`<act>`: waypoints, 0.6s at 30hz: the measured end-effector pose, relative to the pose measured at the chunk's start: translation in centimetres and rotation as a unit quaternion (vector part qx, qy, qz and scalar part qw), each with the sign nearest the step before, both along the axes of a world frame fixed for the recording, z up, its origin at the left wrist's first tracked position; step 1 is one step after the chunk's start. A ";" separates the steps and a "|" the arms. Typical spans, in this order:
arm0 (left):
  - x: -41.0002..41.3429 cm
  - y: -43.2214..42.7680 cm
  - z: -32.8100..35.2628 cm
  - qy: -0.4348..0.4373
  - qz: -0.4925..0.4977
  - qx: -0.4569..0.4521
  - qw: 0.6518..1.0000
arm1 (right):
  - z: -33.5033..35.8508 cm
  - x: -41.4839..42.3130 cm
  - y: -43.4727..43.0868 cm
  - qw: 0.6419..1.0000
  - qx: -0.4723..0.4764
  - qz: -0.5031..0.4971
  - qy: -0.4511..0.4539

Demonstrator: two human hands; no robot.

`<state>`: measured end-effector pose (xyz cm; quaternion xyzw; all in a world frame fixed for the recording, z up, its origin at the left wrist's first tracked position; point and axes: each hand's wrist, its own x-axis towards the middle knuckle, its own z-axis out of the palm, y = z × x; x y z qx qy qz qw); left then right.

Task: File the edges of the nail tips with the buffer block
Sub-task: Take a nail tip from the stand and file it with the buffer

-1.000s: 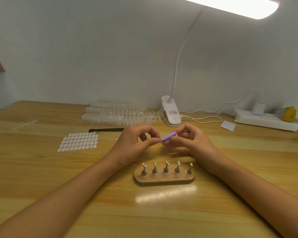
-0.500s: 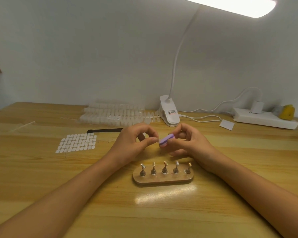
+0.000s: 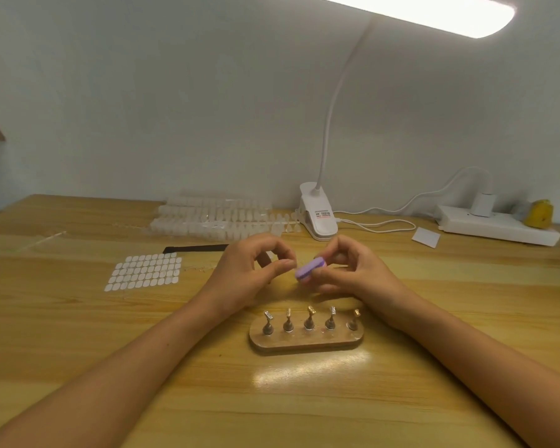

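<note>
Small nail-craft work desk, home or small studio, can't tell which: a wooden tabletop (image 3: 78, 334) against a plain white wall (image 3: 175, 92), lit by a white clip-on gooseneck lamp (image 3: 317, 218), with a white power strip (image 3: 498, 229) at the back right. Trade clues: rows of clear nail tips (image 3: 214, 218) on strips at the back, a sheet of oval adhesive tabs (image 3: 144, 271), a black file (image 3: 194, 248) just behind it, and a wooden stand (image 3: 304, 342) with five metal pegs up front.
</note>
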<state>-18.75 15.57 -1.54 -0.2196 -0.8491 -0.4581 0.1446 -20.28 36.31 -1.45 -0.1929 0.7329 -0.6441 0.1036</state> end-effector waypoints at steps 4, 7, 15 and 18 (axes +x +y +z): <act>0.0 0.1 -0.1 -0.007 -0.012 -0.022 1.000 | 0.1 0.0 -0.1 0.999 0.028 0.013 -0.016; 0.0 0.0 0.0 -0.004 -0.004 -0.008 1.000 | 0.2 -0.1 0.0 1.000 0.015 -0.006 -0.025; 0.0 0.1 0.1 -0.015 0.000 -0.007 1.000 | 0.1 -0.1 0.1 1.000 -0.005 -0.003 -0.015; 0.1 0.0 0.0 -0.016 -0.011 -0.015 1.000 | -0.1 0.1 0.0 0.998 0.035 0.042 0.006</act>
